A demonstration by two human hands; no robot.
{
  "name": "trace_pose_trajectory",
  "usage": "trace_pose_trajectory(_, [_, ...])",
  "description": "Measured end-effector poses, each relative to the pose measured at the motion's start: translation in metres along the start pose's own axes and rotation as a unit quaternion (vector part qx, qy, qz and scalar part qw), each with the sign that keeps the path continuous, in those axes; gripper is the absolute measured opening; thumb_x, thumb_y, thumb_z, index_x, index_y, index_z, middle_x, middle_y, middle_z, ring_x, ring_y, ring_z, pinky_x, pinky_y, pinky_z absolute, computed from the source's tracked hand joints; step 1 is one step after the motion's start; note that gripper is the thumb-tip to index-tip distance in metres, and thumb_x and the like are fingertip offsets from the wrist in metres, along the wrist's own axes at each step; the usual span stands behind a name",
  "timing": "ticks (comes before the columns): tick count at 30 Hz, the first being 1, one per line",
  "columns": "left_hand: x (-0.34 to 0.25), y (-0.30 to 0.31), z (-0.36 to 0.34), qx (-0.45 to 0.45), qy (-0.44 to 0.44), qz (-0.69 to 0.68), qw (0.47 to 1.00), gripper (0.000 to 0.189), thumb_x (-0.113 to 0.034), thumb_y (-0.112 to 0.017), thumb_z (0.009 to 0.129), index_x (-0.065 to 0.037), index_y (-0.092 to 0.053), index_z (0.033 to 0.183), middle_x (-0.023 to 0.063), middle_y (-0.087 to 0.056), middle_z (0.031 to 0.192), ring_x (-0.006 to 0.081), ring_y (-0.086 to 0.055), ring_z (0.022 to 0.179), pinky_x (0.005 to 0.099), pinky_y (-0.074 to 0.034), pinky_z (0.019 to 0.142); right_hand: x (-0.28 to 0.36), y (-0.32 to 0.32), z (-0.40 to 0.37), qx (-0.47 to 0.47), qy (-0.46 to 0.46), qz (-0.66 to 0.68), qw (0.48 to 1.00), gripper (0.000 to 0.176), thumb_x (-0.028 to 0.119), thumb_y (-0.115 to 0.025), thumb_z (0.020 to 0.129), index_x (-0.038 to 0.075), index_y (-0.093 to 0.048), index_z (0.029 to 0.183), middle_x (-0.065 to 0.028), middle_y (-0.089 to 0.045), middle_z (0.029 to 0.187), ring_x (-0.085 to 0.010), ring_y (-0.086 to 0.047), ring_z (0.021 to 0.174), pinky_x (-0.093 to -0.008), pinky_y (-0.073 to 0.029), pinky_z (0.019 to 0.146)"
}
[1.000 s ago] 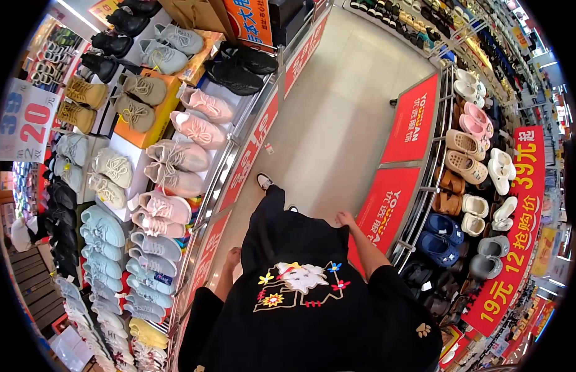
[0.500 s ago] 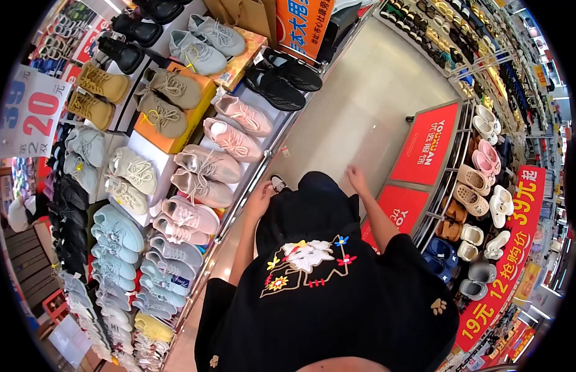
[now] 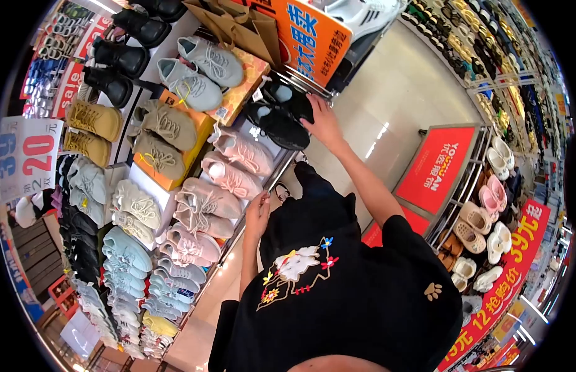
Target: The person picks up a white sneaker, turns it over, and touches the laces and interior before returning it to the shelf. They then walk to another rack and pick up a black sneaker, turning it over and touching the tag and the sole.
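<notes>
My right hand (image 3: pixel 324 123) reaches forward to a pair of black sneakers (image 3: pixel 278 126) at the front corner of the display. Its fingers are stretched out and touch the toe of the farther shoe, without closing around it. My left hand (image 3: pixel 257 214) hangs by the metal front edge of the display, close to the beige-pink sneakers (image 3: pixel 207 208). The fingers of that hand are curled together and nothing shows in them. Light pink sneakers (image 3: pixel 238 164) stand between the black pair and my left hand.
Grey sneakers (image 3: pixel 201 68) stand on a patterned box behind the black pair, near a brown paper bag (image 3: pixel 238 31). An orange sign (image 3: pixel 316 43) rises at the display's far end. Right of the aisle floor (image 3: pixel 387 93) is a rack with red panels (image 3: pixel 435 158) and clogs.
My right hand has moved forward and left from over the aisle to the black sneakers. My left hand stays near the display edge. The view has shifted, and more of the orange sign shows.
</notes>
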State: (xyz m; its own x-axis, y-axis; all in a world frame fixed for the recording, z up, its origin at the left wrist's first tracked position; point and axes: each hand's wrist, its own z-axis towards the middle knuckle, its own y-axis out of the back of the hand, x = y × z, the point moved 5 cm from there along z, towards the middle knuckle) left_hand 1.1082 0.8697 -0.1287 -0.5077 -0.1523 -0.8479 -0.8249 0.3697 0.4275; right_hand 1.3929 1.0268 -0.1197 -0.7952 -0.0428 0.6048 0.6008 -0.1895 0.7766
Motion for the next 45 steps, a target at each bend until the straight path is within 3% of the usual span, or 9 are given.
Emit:
trace_pose_trajectory(2, [-0.011, 0.002, 0.018, -0.026, 0.067, -0.042, 0.997, 0.031, -0.016, -0.05, 0.092, 0.002, -0.053, 0.117, 0.0184, -0.062, 0.106, 0.0265, -0.061, 0.098, 0.0325, -0.045, 0.087, -0.009, -0.012, 0.017, 0.01, 0.004, -0.012, 1.0, 0.073, 0.024, -0.071, 0.071, 0.006, -0.037, 0.133, -0.0165, -0.041, 0.132, -0.0337, -0.041, 0.121, -0.0416, -0.036, 0.1])
trace_pose_trajectory(9, [-0.072, -0.005, 0.081, -0.052, 0.021, -0.019, 0.998, 0.031, -0.016, -0.048, 0.093, 0.001, -0.051, 0.119, 0.017, -0.062, 0.107, 0.0255, -0.06, 0.098, 0.0327, -0.045, 0.086, -0.024, -0.036, 0.045, 0.027, 0.029, 0.007, 0.999, 0.075, 0.028, -0.074, 0.066, 0.007, -0.039, 0.129, -0.0182, -0.047, 0.126, -0.0352, -0.045, 0.118, -0.044, -0.035, 0.099])
trace_pose_trajectory(18, [-0.106, -0.006, 0.131, -0.027, -0.026, -0.028, 0.999, 0.03, -0.015, -0.049, 0.093, 0.001, -0.052, 0.117, 0.0145, -0.063, 0.106, 0.0225, -0.06, 0.099, 0.0318, -0.045, 0.086, -0.042, -0.022, 0.056, 0.066, -0.125, 0.136, 0.981, 0.077, 0.029, -0.075, 0.066, -0.001, -0.038, 0.127, -0.0261, -0.049, 0.122, -0.0399, -0.047, 0.114, -0.0415, -0.038, 0.097])
trace_pose_trajectory(20, [-0.116, -0.004, 0.143, -0.028, -0.033, -0.028, 0.999, 0.029, -0.014, -0.048, 0.093, 0.001, -0.052, 0.117, 0.0139, -0.063, 0.106, 0.0208, -0.06, 0.099, 0.0308, -0.044, 0.086, -0.045, -0.016, 0.054, 0.128, -0.184, 0.252, 0.941, 0.077, 0.026, -0.074, 0.069, -0.002, -0.035, 0.13, -0.0248, -0.047, 0.126, -0.0349, -0.047, 0.118, -0.0378, -0.037, 0.099])
trace_pose_trajectory(24, [-0.122, -0.006, 0.168, -0.036, -0.007, -0.107, 0.994, 0.032, -0.016, -0.049, 0.094, 0.001, -0.05, 0.121, 0.0145, -0.06, 0.112, 0.0188, -0.057, 0.103, 0.0284, -0.042, 0.09, -0.024, 0.012, 0.056, 0.102, -0.142, 0.349, 0.921, 0.076, 0.023, -0.072, 0.073, -0.003, -0.033, 0.133, -0.0201, -0.047, 0.128, -0.0276, -0.048, 0.117, -0.0341, -0.036, 0.099])
trace_pose_trajectory(26, [-0.117, -0.014, 0.178, -0.046, -0.015, -0.206, 0.977, 0.04, -0.021, -0.045, 0.097, 0.002, -0.042, 0.129, 0.0115, -0.056, 0.118, 0.0168, -0.052, 0.108, 0.0282, -0.038, 0.094, -0.004, 0.036, 0.056, 0.151, -0.231, 0.445, 0.852, 0.075, 0.021, -0.071, 0.075, -0.003, -0.032, 0.134, -0.0152, -0.047, 0.127, -0.0225, -0.047, 0.116, -0.0314, -0.036, 0.099])
trace_pose_trajectory(30, [-0.125, -0.017, 0.181, -0.046, 0.073, -0.333, 0.939, 0.053, -0.031, -0.05, 0.095, 0.003, -0.035, 0.133, 0.0127, -0.052, 0.122, 0.0186, -0.052, 0.109, 0.0291, -0.037, 0.094, 0.017, 0.048, 0.055, 0.254, -0.253, 0.517, 0.777, 0.075, 0.024, -0.07, 0.077, -0.005, -0.03, 0.134, -0.0156, -0.046, 0.127, -0.0204, -0.045, 0.117, -0.0299, -0.035, 0.1])
trace_pose_trajectory(40, [-0.156, 0.006, 0.161, -0.094, 0.108, -0.403, 0.904, 0.049, -0.032, -0.055, 0.092, 0.001, -0.041, 0.125, 0.0079, -0.054, 0.116, 0.0156, -0.052, 0.103, 0.0298, -0.041, 0.09, 0.055, 0.051, 0.062, 0.359, -0.146, 0.529, 0.755, 0.073, 0.031, -0.064, 0.085, -0.005, -0.027, 0.137, -0.0152, -0.041, 0.133, -0.02, -0.041, 0.121, -0.0288, -0.031, 0.102])
trace_pose_trajectory(45, [-0.138, 0.008, 0.157, -0.112, 0.113, -0.431, 0.888, 0.05, -0.033, -0.054, 0.092, -0.001, -0.04, 0.128, 0.0065, -0.054, 0.116, 0.0154, -0.051, 0.104, 0.0323, -0.04, 0.091, 0.054, 0.045, 0.059, 0.322, -0.11, 0.508, 0.791, 0.068, 0.036, -0.061, 0.086, -0.003, -0.033, 0.134, -0.0157, -0.048, 0.127, -0.0206, -0.046, 0.116, -0.0294, -0.036, 0.099])
